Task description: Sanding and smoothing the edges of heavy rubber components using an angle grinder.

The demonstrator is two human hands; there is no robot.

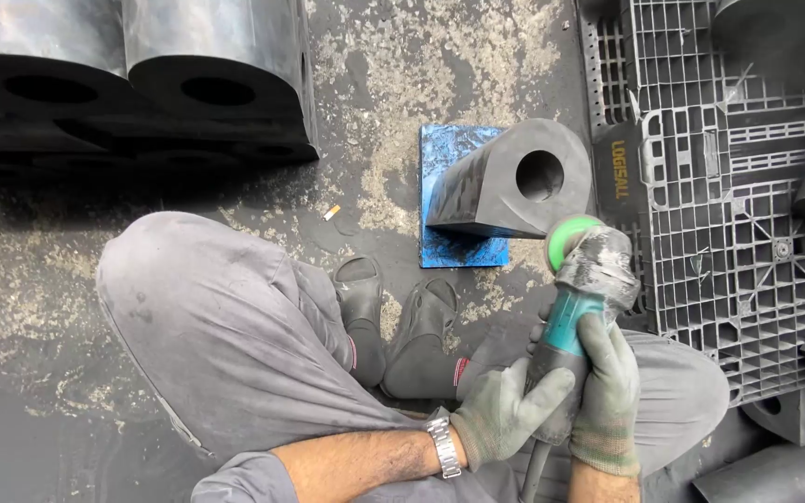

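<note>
Both gloved hands are wrapped tight around a teal angle grinder (578, 298), left hand (505, 412) at the grinder's 7 o'clock, right hand (607, 391) higher up the body. So each grip is closed on the tool. Its green disc (566, 240) sits just at the 5 o'clock corner of a black rubber block (505, 182) with a round hole, which lies on a blue mat (449, 251) on the floor. A grey plastic pallet (729, 233) is at 3 o'clock, more rubber blocks (142, 93) at 10 o'clock.
</note>
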